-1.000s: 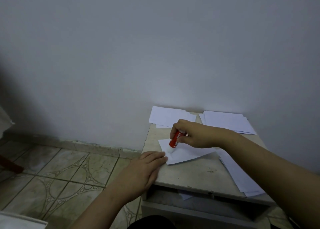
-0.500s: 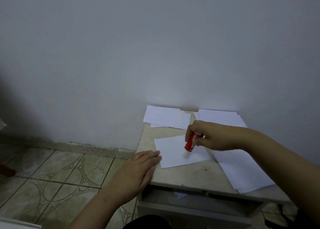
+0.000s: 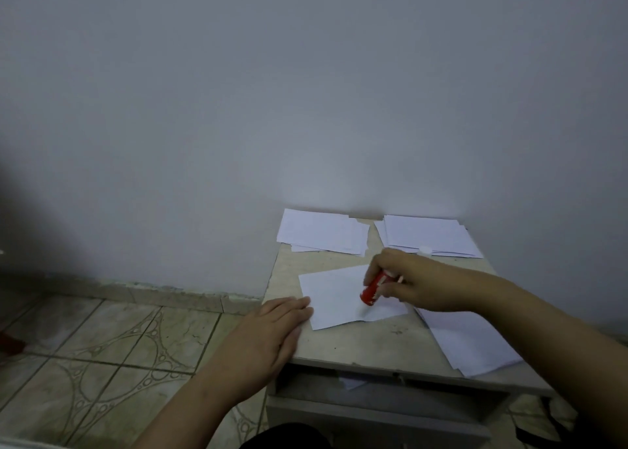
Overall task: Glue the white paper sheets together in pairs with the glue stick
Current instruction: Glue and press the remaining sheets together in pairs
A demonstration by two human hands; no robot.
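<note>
Red glue stick (image 3: 373, 289), gripped by the right hand (image 3: 413, 280), has swept from the sheet's (image 3: 339, 295) left edge to its right side, so gluing is nearly done. Flat, open left hand (image 3: 272, 333) still pins the sheet's left edge on the tabletop (image 3: 356, 346).

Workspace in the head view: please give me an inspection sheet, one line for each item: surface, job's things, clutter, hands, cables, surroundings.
Surface: small stone-look table top, scuffed, against the wall.
Job's things: one white sheet lies in the middle; red glue stick tilted, its tip on that sheet; paper stacks at back left, back right and near right.
Clutter: small white cap by the back right stack.
Hands: left hand flat, fingertips on the sheet's left edge; right hand grips the glue stick.
Cables: nothing seen.
Surroundings: plain wall, patterned floor tiles, open shelf under the top.
</note>
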